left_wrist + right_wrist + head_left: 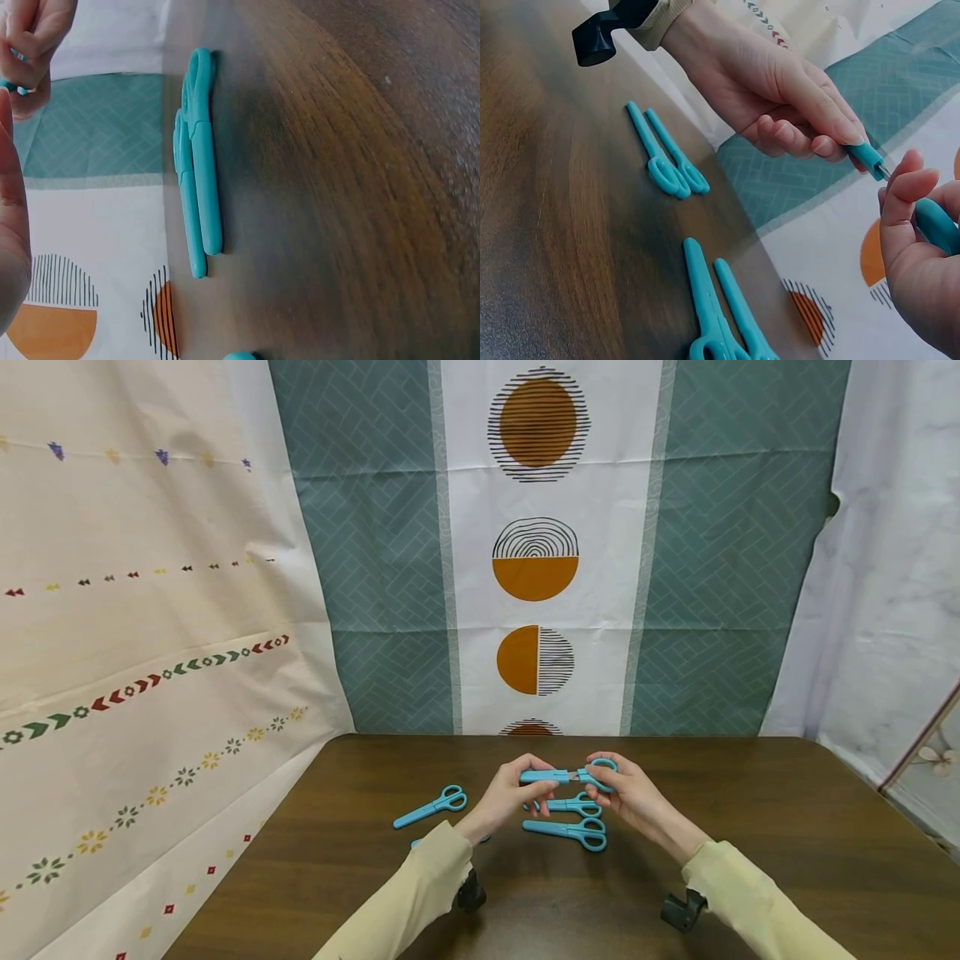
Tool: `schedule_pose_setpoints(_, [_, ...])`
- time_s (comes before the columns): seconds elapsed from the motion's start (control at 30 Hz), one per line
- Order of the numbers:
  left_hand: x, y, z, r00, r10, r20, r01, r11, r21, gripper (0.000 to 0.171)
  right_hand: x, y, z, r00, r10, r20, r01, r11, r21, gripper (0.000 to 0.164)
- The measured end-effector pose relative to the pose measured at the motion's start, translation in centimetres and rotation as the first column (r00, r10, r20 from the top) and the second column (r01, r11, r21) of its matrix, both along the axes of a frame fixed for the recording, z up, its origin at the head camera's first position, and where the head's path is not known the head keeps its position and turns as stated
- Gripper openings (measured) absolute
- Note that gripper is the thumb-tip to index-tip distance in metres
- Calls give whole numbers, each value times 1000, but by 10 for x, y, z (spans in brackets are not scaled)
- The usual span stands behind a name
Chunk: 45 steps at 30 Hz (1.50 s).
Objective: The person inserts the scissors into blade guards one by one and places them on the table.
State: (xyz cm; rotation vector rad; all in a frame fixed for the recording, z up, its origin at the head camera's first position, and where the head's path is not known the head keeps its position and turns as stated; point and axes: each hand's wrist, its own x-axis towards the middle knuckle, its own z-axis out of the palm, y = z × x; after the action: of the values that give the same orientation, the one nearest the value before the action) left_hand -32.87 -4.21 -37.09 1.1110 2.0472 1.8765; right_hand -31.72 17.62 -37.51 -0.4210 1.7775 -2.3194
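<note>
Above the table, my left hand [510,793] pinches a light blue scissors cap [545,776] between thumb and fingers. My right hand [633,797] holds the handle of blue scissors [602,772] level with it. A short length of metal blade [885,172] shows between cap and handle, with the tip inside the cap. The right wrist view shows the cap's open end facing the right hand. Below the hands lie two more capped scissors, a near pair [558,830] and a far pair [573,806], the far one partly hidden by the left fingers.
On the brown wooden table [712,827], another capped pair of scissors [431,808] lies to the left. One more pair is mostly hidden behind the left wrist. Patterned cloth [540,693] hangs along the table's far edge, with cream cloth [187,718] at the left.
</note>
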Motion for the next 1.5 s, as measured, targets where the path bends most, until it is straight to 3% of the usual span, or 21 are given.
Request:
schedule_pose_setpoints(1.27, [1, 3, -3, 1000, 0, 4, 0, 1000, 13, 19, 1, -13, -1, 999, -26, -19, 27, 998, 58, 23])
schedule_pose_setpoints(1.5, [-10, 4, -16, 1000, 5, 5, -5, 1000, 18, 19, 1, -13, -2, 1000, -28, 1, 27, 997, 69, 30])
